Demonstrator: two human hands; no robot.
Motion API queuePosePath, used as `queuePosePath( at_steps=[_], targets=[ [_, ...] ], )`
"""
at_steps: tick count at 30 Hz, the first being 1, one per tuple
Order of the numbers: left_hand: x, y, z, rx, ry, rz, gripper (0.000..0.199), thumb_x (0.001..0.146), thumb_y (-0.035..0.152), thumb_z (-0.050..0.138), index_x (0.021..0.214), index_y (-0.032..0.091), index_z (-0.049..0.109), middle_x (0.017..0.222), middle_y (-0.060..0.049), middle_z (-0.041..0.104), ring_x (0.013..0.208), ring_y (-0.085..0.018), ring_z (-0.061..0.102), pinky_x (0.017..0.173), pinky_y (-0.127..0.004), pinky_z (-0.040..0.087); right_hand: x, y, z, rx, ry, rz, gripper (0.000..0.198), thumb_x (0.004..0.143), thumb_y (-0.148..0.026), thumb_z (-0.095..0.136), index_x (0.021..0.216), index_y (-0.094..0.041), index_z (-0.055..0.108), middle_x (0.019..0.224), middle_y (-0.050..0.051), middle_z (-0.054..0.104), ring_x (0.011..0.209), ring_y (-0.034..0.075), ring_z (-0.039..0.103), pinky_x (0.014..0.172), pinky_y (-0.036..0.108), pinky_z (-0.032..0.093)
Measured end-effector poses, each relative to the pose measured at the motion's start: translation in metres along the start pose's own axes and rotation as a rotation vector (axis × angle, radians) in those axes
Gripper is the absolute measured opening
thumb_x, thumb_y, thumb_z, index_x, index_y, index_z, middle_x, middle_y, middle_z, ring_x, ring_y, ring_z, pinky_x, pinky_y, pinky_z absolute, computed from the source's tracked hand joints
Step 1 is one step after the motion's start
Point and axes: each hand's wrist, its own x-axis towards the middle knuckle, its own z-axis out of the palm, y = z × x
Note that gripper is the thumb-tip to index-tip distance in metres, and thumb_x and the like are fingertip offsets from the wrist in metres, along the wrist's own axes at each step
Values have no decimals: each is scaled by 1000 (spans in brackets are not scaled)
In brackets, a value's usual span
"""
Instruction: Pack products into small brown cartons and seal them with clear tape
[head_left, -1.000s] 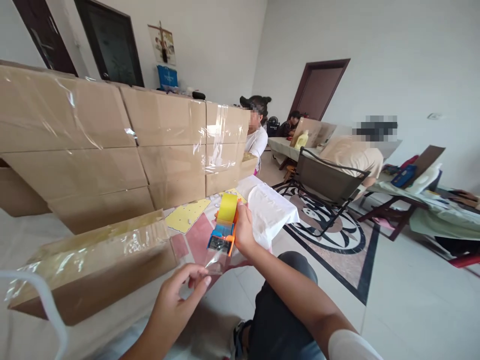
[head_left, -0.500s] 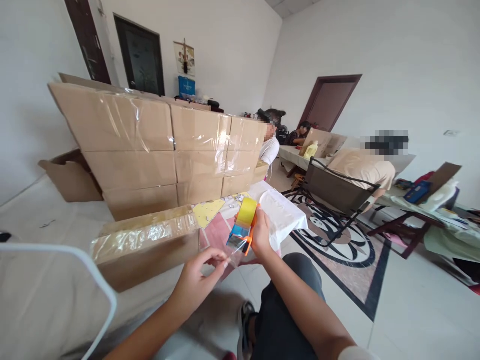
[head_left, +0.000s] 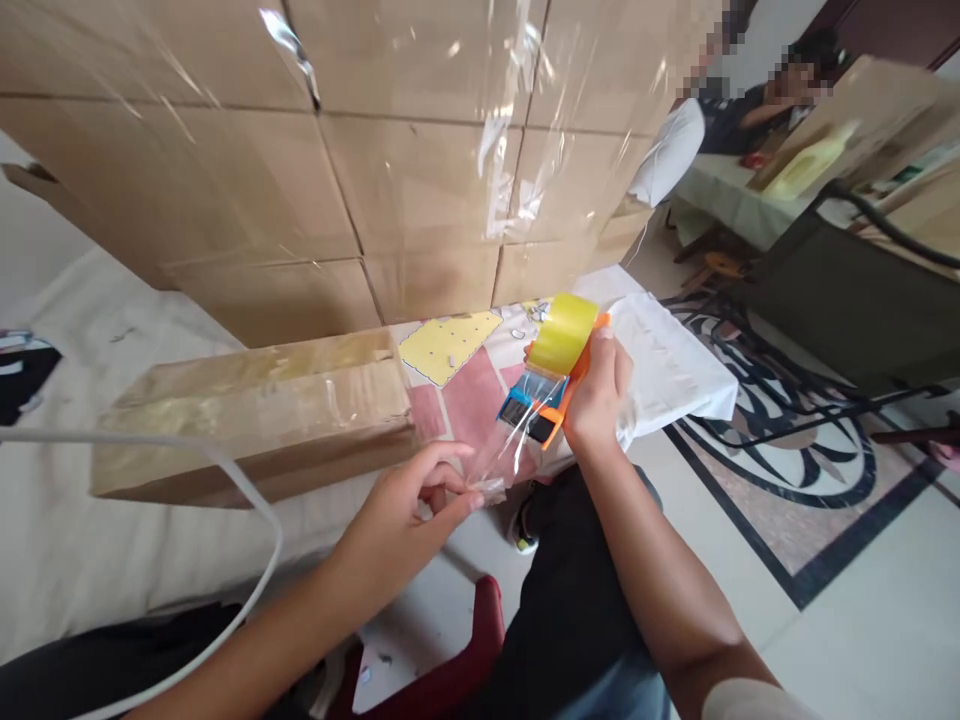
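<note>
My right hand (head_left: 600,390) grips an orange and blue tape dispenser (head_left: 551,405) carrying a yellow roll of tape (head_left: 564,333). From the dispenser a strip of clear tape (head_left: 504,455) stretches down and left to my left hand (head_left: 420,500), whose thumb and fingers pinch its loose end. Both hands are over the near edge of a table with a pink and yellow patterned cloth (head_left: 480,395). Left of them lies a long cardboard box (head_left: 255,410) with shiny tape along its top.
Behind the hands rises a stack of taped cardboard boxes (head_left: 420,190). A white cloth (head_left: 675,365) hangs over the table's right end. Further right stands a dark folding chair (head_left: 847,310). A white cable (head_left: 255,500) crosses the left foreground. Other people sit beyond.
My view has tipped down and come closer to the boxes. The tape strip between my hands looks longer, and my right hand with the dispenser is farther from my left.
</note>
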Motion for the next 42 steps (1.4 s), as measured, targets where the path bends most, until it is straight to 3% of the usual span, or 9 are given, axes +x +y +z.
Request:
queuePosePath(
  at_steps=[8, 13, 15, 18, 21, 27, 31, 39, 42],
  targets=[
    [2, 1, 1, -50, -264, -114, 21, 85, 34, 66, 101, 22, 71, 79, 1, 61, 64, -10, 49, 58, -22, 40, 1, -12, -12, -116, -157, -121, 49, 98, -66, 40, 84, -23, 59, 80, 2, 57, 91, 21, 65, 74, 38, 58],
    [-1, -1, -4, -182, -373, -64, 56, 80, 21, 69, 135, 27, 58, 74, 5, 59, 65, -11, 54, 62, -22, 42, -12, -19, -12, -161, -228, -131, 52, 97, -69, 38, 89, -24, 61, 84, 4, 60, 91, 22, 66, 74, 39, 58],
    [-2, -1, -4, -247, -410, -48, 47, 80, 21, 70, 127, 24, 63, 69, 6, 58, 64, -11, 57, 63, -23, 44, -17, -21, -10, -167, -221, -129, 53, 98, -68, 34, 91, -24, 62, 86, 5, 61, 94, 23, 67, 73, 39, 58],
    [-3, -2, -4, -370, -396, -61, 21, 83, 31, 71, 100, 19, 69, 58, 8, 52, 54, -9, 57, 58, -21, 42, -21, -21, -9, -179, -186, -130, 53, 100, -67, 31, 94, -24, 62, 86, 6, 61, 95, 24, 67, 72, 40, 57],
    [-7, 0, -4, -470, -386, -95, 24, 83, 39, 73, 91, 18, 66, 48, 9, 50, 44, -7, 51, 50, -18, 34, -22, -23, -7, -188, -147, -145, 50, 100, -64, 33, 92, -24, 61, 82, 5, 59, 89, 23, 66, 70, 40, 56],
    [-14, 4, -5, -535, -427, -129, 22, 88, 39, 69, 94, 19, 59, 40, 10, 51, 34, -3, 29, 42, -16, 24, -21, -28, -3, -201, -95, -216, 46, 102, -57, 38, 75, -22, 50, 70, 0, 44, 69, 16, 55, 64, 34, 49],
    [-16, 3, -5, -520, -454, -100, 19, 88, 35, 68, 92, 20, 57, 41, 10, 53, 34, -4, 32, 44, -17, 27, -22, -28, 0, -233, -84, -240, 47, 101, -58, 39, 71, -22, 45, 67, -2, 39, 64, 15, 50, 61, 33, 46],
    [-10, -6, 2, -258, -343, -115, 19, 90, 34, 64, 101, 19, 57, 48, 7, 57, 45, -8, 44, 52, -20, 33, -32, -30, 17, -66, -105, -62, 47, 101, -62, 31, 93, -24, 57, 73, 2, 55, 80, 22, 66, 72, 41, 57],
    [-9, -6, 4, -209, -327, -98, 26, 90, 33, 63, 111, 20, 58, 50, 8, 58, 48, -10, 49, 53, -21, 35, -34, -29, 16, -108, -156, -102, 49, 102, -62, 28, 95, -24, 58, 74, 3, 55, 82, 23, 67, 74, 42, 57]
  ],
)
